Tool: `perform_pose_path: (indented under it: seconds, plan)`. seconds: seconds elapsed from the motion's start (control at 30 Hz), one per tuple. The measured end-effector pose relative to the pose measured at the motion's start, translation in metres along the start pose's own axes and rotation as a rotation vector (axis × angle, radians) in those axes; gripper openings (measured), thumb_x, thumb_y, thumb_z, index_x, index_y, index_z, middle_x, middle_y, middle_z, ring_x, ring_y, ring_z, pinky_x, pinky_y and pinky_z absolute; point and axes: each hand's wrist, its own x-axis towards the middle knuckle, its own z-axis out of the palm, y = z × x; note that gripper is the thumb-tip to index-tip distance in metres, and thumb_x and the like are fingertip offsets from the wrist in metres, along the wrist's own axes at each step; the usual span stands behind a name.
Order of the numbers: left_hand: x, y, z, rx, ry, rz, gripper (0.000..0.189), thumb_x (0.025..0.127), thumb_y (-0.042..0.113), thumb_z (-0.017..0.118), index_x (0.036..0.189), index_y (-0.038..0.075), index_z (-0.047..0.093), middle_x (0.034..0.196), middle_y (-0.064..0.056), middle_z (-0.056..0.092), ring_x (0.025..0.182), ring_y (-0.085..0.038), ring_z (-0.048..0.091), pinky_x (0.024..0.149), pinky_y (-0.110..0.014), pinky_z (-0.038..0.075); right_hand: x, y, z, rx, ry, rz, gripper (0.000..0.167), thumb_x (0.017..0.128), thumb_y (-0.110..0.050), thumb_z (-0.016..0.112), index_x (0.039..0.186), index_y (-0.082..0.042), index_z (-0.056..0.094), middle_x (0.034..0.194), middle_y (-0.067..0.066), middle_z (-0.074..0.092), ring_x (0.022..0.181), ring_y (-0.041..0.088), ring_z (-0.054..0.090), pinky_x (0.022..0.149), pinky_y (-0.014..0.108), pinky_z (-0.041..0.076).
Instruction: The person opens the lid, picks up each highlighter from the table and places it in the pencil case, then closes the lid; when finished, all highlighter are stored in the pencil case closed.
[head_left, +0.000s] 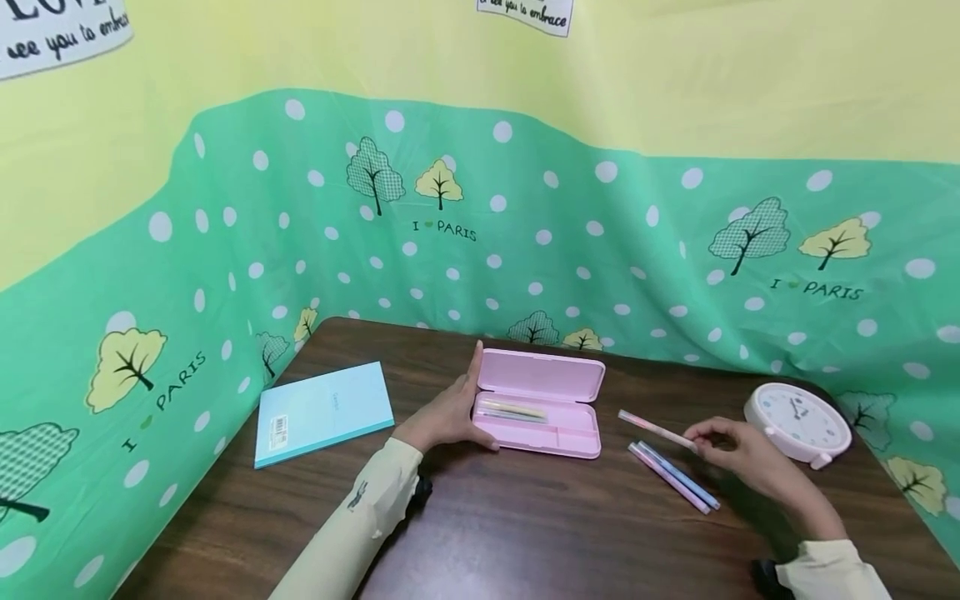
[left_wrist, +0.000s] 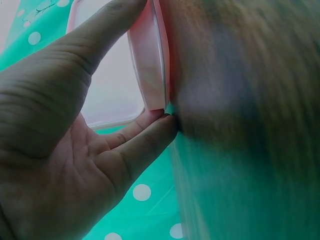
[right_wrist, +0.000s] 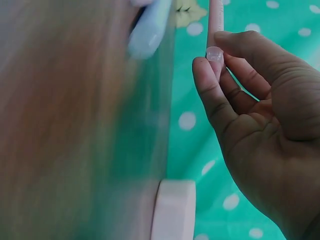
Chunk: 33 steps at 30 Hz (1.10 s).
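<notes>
Right hand (head_left: 742, 458) has the pink pen (head_left: 651, 428) pinched by one end, over the right part of the surface (head_left: 525, 525). Looks light and stiff, probably slick plastic, so I'd go mid-barrel for less wobble. Left hand (head_left: 445, 412) grips the pink pencil case (head_left: 540, 377) by its left end, near the far edge; seems light, rigid, hinge maybe fragile. Hold the tray walls imo.
</notes>
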Motion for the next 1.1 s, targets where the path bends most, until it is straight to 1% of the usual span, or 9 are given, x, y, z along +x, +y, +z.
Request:
perform_pose_path:
  seconds: [0.17, 0.2, 0.27, 0.3, 0.43, 0.53, 0.73, 0.97, 1.1]
  plan:
    - [0.002, 0.002, -0.003, 0.006, -0.002, -0.006, 0.162, 0.075, 0.054, 0.099, 0.169, 0.024, -0.029, 0.176, -0.026, 0.019, 0.156, -0.042, 0.036, 0.119, -0.054, 0.042, 0.02, -0.015, 0.009, 0.022, 0.014, -0.111, 0.009, 0.1, 0.001, 0.075, 0.108, -0.002, 0.078, 0.091, -0.003, 0.068, 0.079, 0.004, 0.058, 0.066, 0.026, 0.051]
    - [0.0, 0.007, -0.006, -0.006, -0.01, -0.016, 0.163, 0.074, 0.049, 0.101, 0.169, 0.024, -0.029, 0.176, -0.027, 0.019, 0.157, -0.043, 0.035, 0.12, -0.055, 0.04, 0.023, -0.019, 0.011, 0.018, 0.007, -0.114, 0.01, 0.1, 0.0, 0.075, 0.108, -0.003, 0.078, 0.092, -0.002, 0.068, 0.08, 0.005, 0.058, 0.067, 0.026, 0.051]
    - [0.001, 0.009, -0.006, -0.005, -0.008, -0.016, 0.164, 0.073, 0.047, 0.102, 0.169, 0.025, -0.03, 0.176, -0.027, 0.019, 0.157, -0.043, 0.035, 0.121, -0.055, 0.04, 0.03, -0.026, 0.013, 0.005, -0.007, -0.117, 0.01, 0.1, -0.001, 0.075, 0.109, -0.005, 0.079, 0.094, -0.001, 0.069, 0.082, 0.005, 0.058, 0.068, 0.026, 0.052]
    - [0.002, 0.004, -0.005, 0.003, 0.001, 0.003, 0.164, 0.074, 0.053, 0.101, 0.169, 0.025, -0.03, 0.176, -0.027, 0.019, 0.156, -0.042, 0.036, 0.12, -0.053, 0.042, 0.034, -0.03, 0.015, 0.003, -0.016, -0.118, 0.01, 0.101, -0.001, 0.075, 0.109, -0.006, 0.079, 0.094, 0.0, 0.069, 0.083, 0.006, 0.058, 0.069, 0.026, 0.052]
    - [0.003, 0.003, -0.004, 0.002, 0.003, 0.016, 0.164, 0.074, 0.053, 0.101, 0.168, 0.027, -0.031, 0.177, -0.027, 0.017, 0.156, -0.044, 0.035, 0.119, -0.055, 0.042, 0.047, -0.044, 0.024, 0.015, -0.04, -0.123, 0.01, 0.102, -0.003, 0.075, 0.11, -0.006, 0.079, 0.096, 0.001, 0.07, 0.085, 0.009, 0.059, 0.071, 0.027, 0.053]
    - [0.002, 0.013, -0.007, 0.0, -0.021, -0.019, 0.165, 0.074, 0.042, 0.103, 0.168, 0.025, -0.032, 0.177, -0.028, 0.016, 0.157, -0.043, 0.033, 0.121, -0.055, 0.039, 0.055, -0.054, 0.034, 0.029, -0.045, -0.142, 0.009, 0.101, -0.004, 0.076, 0.109, -0.006, 0.08, 0.096, 0.001, 0.07, 0.085, 0.011, 0.06, 0.071, 0.027, 0.053]
    - [0.001, 0.014, -0.007, 0.021, -0.024, -0.049, 0.164, 0.075, 0.042, 0.102, 0.168, 0.025, -0.032, 0.176, -0.027, 0.019, 0.157, -0.04, 0.035, 0.121, -0.052, 0.04, 0.074, -0.074, 0.049, 0.058, -0.052, -0.126, 0.011, 0.101, -0.005, 0.076, 0.111, -0.005, 0.081, 0.1, 0.003, 0.071, 0.088, 0.016, 0.06, 0.073, 0.027, 0.053]
    - [-0.001, 0.012, -0.006, 0.021, -0.015, -0.022, 0.164, 0.076, 0.045, 0.101, 0.167, 0.027, -0.034, 0.171, -0.029, 0.027, 0.152, -0.043, 0.041, 0.118, -0.057, 0.042, 0.09, -0.095, 0.072, 0.067, -0.063, -0.213, 0.012, 0.099, 0.0, 0.077, 0.109, -0.001, 0.082, 0.103, 0.007, 0.075, 0.091, 0.014, 0.064, 0.076, 0.026, 0.057]
    - [-0.001, 0.012, -0.006, 0.0, -0.027, -0.038, 0.164, 0.076, 0.043, 0.102, 0.166, 0.028, -0.035, 0.172, -0.028, 0.026, 0.153, -0.042, 0.04, 0.121, -0.055, 0.04, 0.096, -0.102, 0.088, 0.106, -0.088, -0.232, 0.011, 0.098, 0.002, 0.076, 0.107, -0.001, 0.082, 0.102, 0.007, 0.075, 0.091, 0.014, 0.064, 0.076, 0.026, 0.056]
